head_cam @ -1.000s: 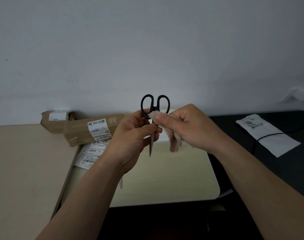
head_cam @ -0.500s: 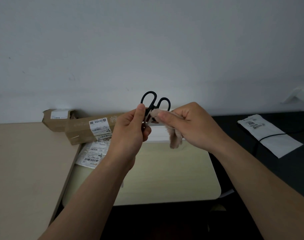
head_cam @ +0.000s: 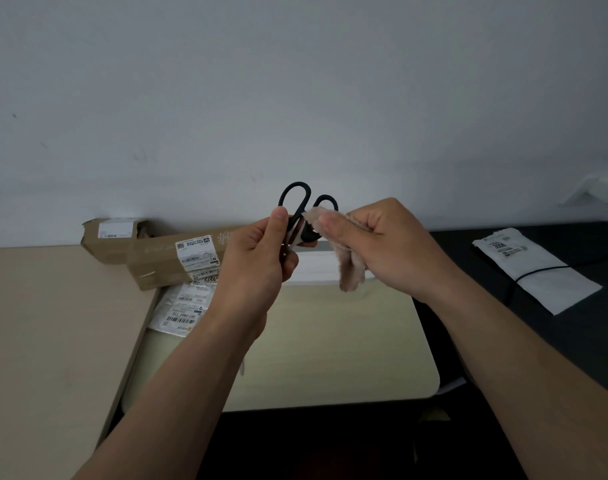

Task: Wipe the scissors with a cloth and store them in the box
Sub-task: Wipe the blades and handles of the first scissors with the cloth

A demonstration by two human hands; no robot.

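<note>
1. The left hand holds a pair of black-handled scissors in the air above a pale yellow-green tabletop. Its fingers are curled round the blades and its thumb stands up against the left loop.
2. The two handle loops stick out above the left fist, tilted so that the left loop sits higher. The blades are hidden inside the hand.
3. The right hand pinches a fluffy beige cloth between thumb and curled fingers. It presses the cloth's upper end against the scissors just below the right loop, and the rest hangs down.
4. A second ago the scissors stood upright with the blade tip showing below the left hand. That tip is now out of sight and the handles lean.
5. A long brown cardboard box with labels lies at the back left, well apart from both hands.
</note>
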